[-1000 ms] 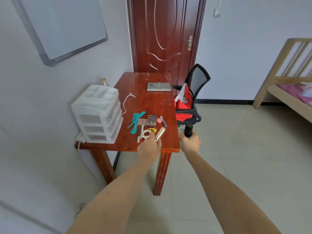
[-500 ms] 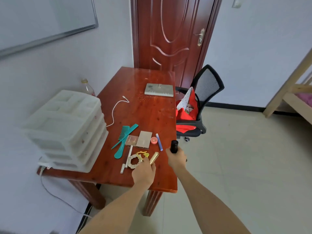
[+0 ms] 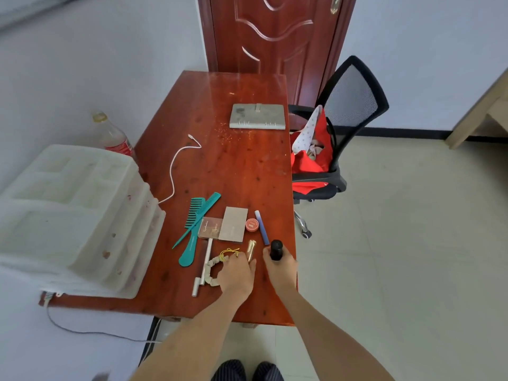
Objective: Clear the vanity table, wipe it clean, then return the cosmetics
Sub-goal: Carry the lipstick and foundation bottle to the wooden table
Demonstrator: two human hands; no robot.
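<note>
The red-brown vanity table (image 3: 233,166) carries cosmetics near its front right corner. My right hand (image 3: 281,269) grips an upright black tube (image 3: 275,250) at the table's right edge. My left hand (image 3: 236,274) lies palm down beside it, fingertips over the lower end of a gold tube (image 3: 251,248), a yellow hair tie (image 3: 229,252) and a grey bracelet (image 3: 210,270); its grip is hidden. Beyond lie two teal combs (image 3: 202,215), a brown palette (image 3: 210,228), a grey compact (image 3: 233,224), a red tin (image 3: 252,224), a blue stick (image 3: 261,228) and silver sticks (image 3: 206,264).
A white drawer organiser (image 3: 74,210) fills the table's left front. A white cable (image 3: 174,166), a grey flat box (image 3: 258,116) and crumbs lie farther back. A plastic bottle (image 3: 112,138) stands behind the organiser. A black chair (image 3: 354,105) holding red cloth (image 3: 310,158) stands at the right.
I have stepped closer and my view has tilted down. My right hand has carried the black tube from beside the table's edge to over its front right corner. My left hand stays on the small items.
</note>
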